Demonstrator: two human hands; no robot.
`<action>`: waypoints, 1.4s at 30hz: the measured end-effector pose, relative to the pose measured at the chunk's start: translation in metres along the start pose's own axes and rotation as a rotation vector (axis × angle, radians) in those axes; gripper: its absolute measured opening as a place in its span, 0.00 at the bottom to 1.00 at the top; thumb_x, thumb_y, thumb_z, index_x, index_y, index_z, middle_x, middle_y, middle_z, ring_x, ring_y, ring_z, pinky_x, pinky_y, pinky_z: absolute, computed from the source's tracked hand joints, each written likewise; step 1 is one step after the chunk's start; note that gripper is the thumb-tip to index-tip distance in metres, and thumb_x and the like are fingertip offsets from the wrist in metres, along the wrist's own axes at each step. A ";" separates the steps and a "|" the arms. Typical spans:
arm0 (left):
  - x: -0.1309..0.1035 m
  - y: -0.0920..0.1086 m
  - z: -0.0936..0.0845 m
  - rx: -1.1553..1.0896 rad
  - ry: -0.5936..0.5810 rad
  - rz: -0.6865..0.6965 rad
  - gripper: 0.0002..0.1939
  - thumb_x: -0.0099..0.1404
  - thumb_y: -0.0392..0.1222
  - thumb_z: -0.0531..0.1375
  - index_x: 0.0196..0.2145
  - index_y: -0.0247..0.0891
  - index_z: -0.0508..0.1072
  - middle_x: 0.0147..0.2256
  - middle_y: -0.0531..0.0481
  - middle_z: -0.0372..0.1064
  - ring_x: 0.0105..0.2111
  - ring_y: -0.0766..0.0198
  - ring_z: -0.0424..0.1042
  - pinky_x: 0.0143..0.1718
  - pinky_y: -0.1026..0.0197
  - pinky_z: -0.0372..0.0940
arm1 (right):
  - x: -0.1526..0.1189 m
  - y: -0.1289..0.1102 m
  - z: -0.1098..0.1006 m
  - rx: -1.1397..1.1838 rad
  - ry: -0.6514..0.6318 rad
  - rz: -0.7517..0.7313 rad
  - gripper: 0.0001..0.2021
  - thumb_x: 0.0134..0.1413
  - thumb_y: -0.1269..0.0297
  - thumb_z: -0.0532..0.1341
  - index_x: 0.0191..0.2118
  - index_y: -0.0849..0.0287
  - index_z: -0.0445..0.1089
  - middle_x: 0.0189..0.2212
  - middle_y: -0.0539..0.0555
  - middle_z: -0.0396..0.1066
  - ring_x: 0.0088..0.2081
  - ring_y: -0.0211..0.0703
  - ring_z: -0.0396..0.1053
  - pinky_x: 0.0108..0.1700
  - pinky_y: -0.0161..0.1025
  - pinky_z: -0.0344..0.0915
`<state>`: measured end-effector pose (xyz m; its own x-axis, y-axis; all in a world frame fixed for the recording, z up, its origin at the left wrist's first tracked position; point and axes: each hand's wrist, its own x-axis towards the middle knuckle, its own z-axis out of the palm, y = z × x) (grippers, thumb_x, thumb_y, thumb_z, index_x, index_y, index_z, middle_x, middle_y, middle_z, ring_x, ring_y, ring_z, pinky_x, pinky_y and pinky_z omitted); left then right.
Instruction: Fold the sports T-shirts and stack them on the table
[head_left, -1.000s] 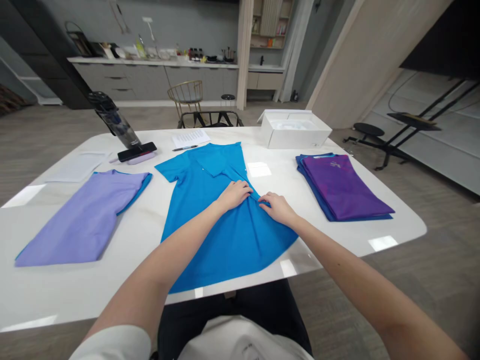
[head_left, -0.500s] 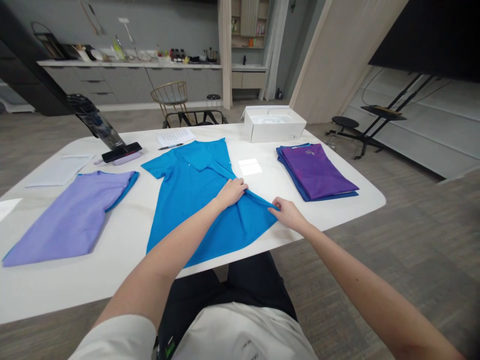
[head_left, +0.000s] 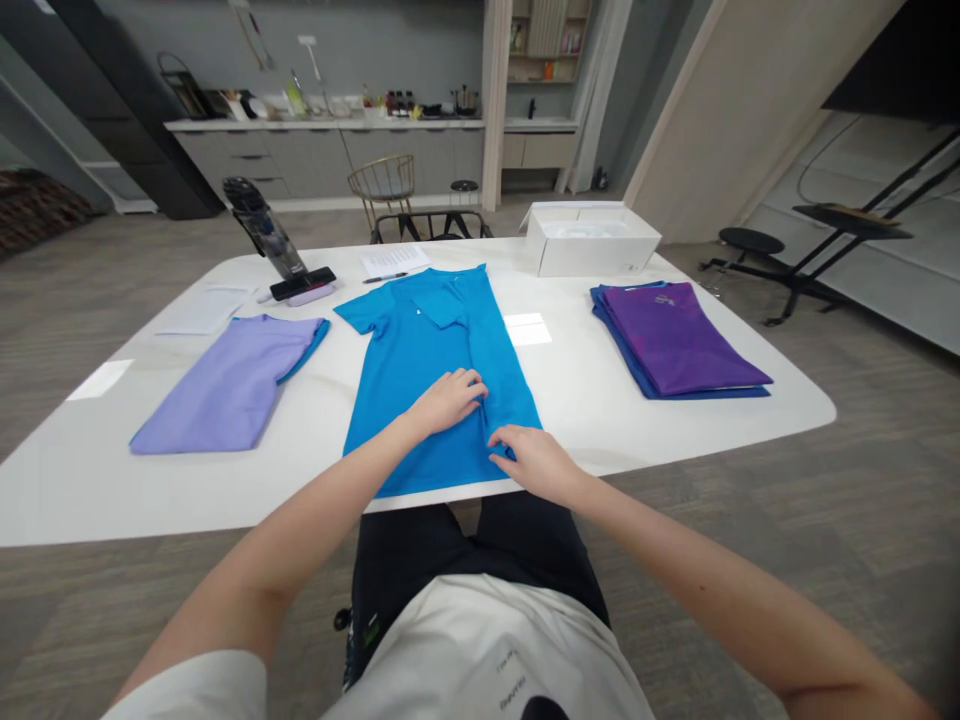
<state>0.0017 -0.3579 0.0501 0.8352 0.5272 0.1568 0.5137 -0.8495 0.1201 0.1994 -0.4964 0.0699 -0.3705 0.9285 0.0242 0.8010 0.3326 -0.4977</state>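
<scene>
A blue collared shirt [head_left: 420, 380] lies on the white table in front of me, its right side folded inward over the body. My left hand [head_left: 452, 400] rests on the shirt near the edge of the folded part, its fingers bent close together; whether they pinch cloth is hidden. Lower and to the right, my right hand [head_left: 534, 460] is over the folded part near the hem, with thumb and forefinger apart. The left sleeve of the shirt lies spread out, and the collar is at the far end.
Left of the shirt lies a folded lilac garment [head_left: 225, 390], with a black vacuum cleaner [head_left: 277, 245] behind it. Folded purple and blue garments [head_left: 675, 340] are stacked at the right. A white box [head_left: 592, 245], papers [head_left: 394, 261] and a pen [head_left: 385, 278] are farther back.
The shirt's right side, earlier stretched out to the right, now lies folded inward. My right hand has moved left and its fingers have opened. The view has shifted left.
</scene>
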 end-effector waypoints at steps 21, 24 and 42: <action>-0.059 0.063 0.000 -0.180 -0.011 0.133 0.16 0.77 0.45 0.51 0.44 0.45 0.79 0.55 0.45 0.70 0.57 0.55 0.65 0.54 0.54 0.57 | -0.045 0.060 -0.011 -0.028 -0.005 0.008 0.10 0.67 0.63 0.58 0.41 0.55 0.78 0.35 0.54 0.76 0.39 0.47 0.73 0.45 0.41 0.66; -0.061 0.061 -0.004 -0.246 -0.060 0.152 0.16 0.78 0.45 0.50 0.43 0.45 0.79 0.53 0.48 0.74 0.56 0.59 0.68 0.57 0.53 0.53 | -0.039 0.059 -0.017 -0.035 -0.058 0.072 0.09 0.66 0.63 0.59 0.39 0.54 0.79 0.30 0.51 0.77 0.33 0.44 0.73 0.38 0.37 0.63; -0.050 0.050 -0.002 -0.116 0.023 -0.095 0.15 0.78 0.50 0.50 0.46 0.43 0.75 0.42 0.49 0.74 0.44 0.59 0.71 0.45 0.56 0.58 | 0.029 0.055 -0.006 -0.062 -0.089 -0.044 0.07 0.67 0.61 0.61 0.38 0.55 0.74 0.29 0.49 0.70 0.32 0.40 0.67 0.37 0.36 0.58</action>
<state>-0.0146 -0.4265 0.0502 0.7787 0.6064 0.1613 0.5628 -0.7886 0.2476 0.2354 -0.4499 0.0486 -0.4436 0.8956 -0.0335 0.8100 0.3846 -0.4428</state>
